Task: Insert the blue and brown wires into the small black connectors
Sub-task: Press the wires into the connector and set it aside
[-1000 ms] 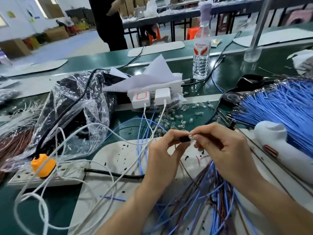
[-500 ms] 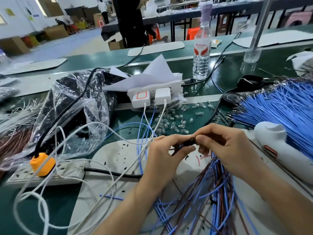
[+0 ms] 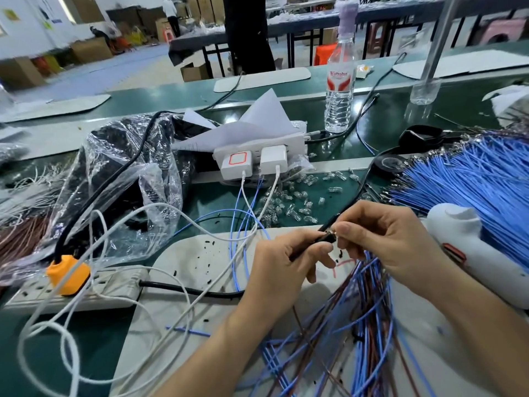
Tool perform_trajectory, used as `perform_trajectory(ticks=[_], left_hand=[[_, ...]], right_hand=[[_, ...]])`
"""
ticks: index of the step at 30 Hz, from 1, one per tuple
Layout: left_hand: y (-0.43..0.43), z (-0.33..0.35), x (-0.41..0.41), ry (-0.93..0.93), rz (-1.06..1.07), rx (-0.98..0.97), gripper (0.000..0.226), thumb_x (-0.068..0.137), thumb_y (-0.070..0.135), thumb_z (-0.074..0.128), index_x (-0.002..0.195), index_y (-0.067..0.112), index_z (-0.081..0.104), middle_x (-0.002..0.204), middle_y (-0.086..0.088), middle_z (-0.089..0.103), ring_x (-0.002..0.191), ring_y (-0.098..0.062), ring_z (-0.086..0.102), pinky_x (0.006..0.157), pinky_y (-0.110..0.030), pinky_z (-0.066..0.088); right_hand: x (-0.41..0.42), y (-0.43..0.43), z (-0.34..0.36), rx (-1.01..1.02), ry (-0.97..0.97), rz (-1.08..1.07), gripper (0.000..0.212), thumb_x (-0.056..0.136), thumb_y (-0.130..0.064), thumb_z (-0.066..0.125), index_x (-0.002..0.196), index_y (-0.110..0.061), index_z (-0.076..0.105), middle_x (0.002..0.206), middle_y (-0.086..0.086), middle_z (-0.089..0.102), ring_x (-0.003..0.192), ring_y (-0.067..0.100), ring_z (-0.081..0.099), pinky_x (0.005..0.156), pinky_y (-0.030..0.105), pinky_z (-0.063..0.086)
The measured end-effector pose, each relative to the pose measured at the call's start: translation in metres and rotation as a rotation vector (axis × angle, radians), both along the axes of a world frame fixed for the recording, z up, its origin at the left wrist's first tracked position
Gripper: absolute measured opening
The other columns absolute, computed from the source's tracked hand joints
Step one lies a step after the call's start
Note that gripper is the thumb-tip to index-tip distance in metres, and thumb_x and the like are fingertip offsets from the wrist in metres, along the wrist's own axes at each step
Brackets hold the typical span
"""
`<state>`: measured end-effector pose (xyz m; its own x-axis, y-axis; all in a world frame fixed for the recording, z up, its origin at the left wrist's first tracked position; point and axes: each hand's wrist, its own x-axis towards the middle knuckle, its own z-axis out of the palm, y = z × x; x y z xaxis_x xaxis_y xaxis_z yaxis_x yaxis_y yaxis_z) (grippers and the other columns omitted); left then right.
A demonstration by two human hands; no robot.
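Observation:
My left hand (image 3: 282, 266) pinches a small black connector (image 3: 325, 237) between thumb and fingers, above a pale work mat (image 3: 194, 259). My right hand (image 3: 386, 239) meets it from the right, thumb and forefinger pinching a thin dark wire (image 3: 332, 220) at the connector's end. A loose bundle of blue and brown wires (image 3: 363, 325) hangs from under both hands toward the near edge. Whether the wire tip sits inside the connector is hidden by my fingers.
A large fan of blue wires (image 3: 472, 181) lies at the right, with a white hand tool (image 3: 469, 247) in front of it. Small clear bulbs (image 3: 294, 202) are scattered behind the mat. A power strip with an orange plug (image 3: 67, 275), white cables, a plastic bag (image 3: 120, 179) and a water bottle (image 3: 339, 81) stand around.
Both hands stayed together at the connector and shifted slightly right. The wire bundle below them spread out. A person in the background walked to the right.

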<state>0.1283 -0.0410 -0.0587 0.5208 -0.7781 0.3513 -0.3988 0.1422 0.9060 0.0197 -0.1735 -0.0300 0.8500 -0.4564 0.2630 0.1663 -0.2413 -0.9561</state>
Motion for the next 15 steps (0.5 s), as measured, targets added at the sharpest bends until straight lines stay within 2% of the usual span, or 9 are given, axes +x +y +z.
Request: perform_trajectory(ticks=[4,7,9,11,15], left_hand=[[0.0004,-0.0023,0.0016,0.007,-0.005,0.009,0.009,0.088,0.011,0.065,0.092,0.018,0.069,0.065,0.008,0.069,0.046,-0.006,0.056,0.055,-0.014,0.046],[0.0002,-0.0026,-0.0010,0.029,-0.026,-0.026,0.009,0.085,0.020,0.064,0.093,0.016,0.068,0.064,0.008,0.068,0.047,-0.005,0.058,0.058,-0.014,0.048],[0.0007,-0.0046,-0.0010,0.018,-0.038,-0.046,0.018,0.083,0.026,0.063,0.094,0.013,0.069,0.063,0.009,0.068,0.047,-0.003,0.059,0.073,-0.015,0.050],[0.0015,-0.0056,-0.0007,-0.040,-0.034,-0.033,0.020,0.084,0.025,0.063,0.096,0.009,0.069,0.065,0.003,0.071,0.047,0.000,0.059,0.097,-0.016,0.041],[0.0002,-0.0048,-0.0016,-0.071,-0.040,-0.014,0.009,0.086,0.016,0.064,0.093,0.019,0.067,0.073,-0.002,0.071,0.045,-0.001,0.058,0.107,-0.018,0.033]], right_hand=[[0.0014,0.0039,-0.0042,-0.046,0.023,-0.020,0.018,0.074,-0.024,0.066,0.078,-0.006,0.065,0.059,0.003,0.064,0.052,0.011,0.056,0.053,0.020,0.048],[0.0003,0.0026,-0.0045,0.062,0.001,0.020,0.017,0.076,-0.020,0.066,0.075,-0.004,0.064,0.058,0.005,0.063,0.051,0.012,0.055,0.050,0.019,0.046],[0.0002,0.0013,-0.0049,0.089,0.015,0.043,0.017,0.076,-0.020,0.066,0.075,-0.003,0.063,0.058,0.006,0.063,0.051,0.013,0.055,0.049,0.019,0.046],[0.0007,0.0004,-0.0056,0.060,0.044,0.057,0.019,0.075,-0.021,0.067,0.075,-0.002,0.064,0.058,0.006,0.064,0.052,0.013,0.056,0.049,0.020,0.046],[-0.0002,-0.0039,-0.0032,0.078,0.077,0.105,0.014,0.073,-0.021,0.068,0.072,-0.007,0.064,0.057,0.007,0.062,0.051,0.011,0.054,0.050,0.018,0.045]])
